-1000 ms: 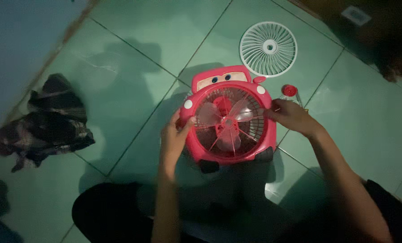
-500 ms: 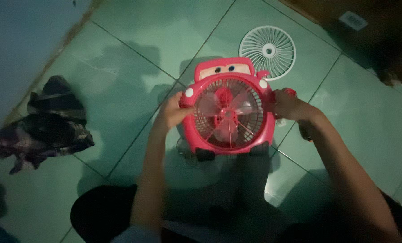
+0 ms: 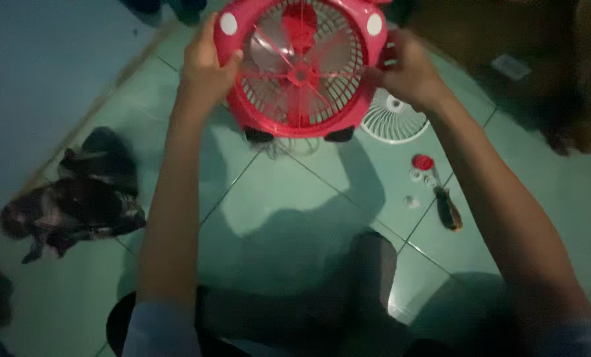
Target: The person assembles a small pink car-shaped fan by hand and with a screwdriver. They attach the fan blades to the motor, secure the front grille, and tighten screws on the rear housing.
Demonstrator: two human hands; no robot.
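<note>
Head view: we grip the red fan (image 3: 300,66) w/ left hand (image 3: 206,66) & right hand (image 3: 408,73) clamped on its sides, front grille (image 3: 393,119) off below right fingers, screwdriver (image 3: 449,210) nearby, refit not done.

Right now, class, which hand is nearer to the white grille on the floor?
Right. The right hand is just above the white grille; the left hand grips the fan's far side.

Single head-worn camera, looking steeply down past both forearms at the tiled floor (image 3: 275,198), close, fan (image 3: 302,66) at top edge.
</note>
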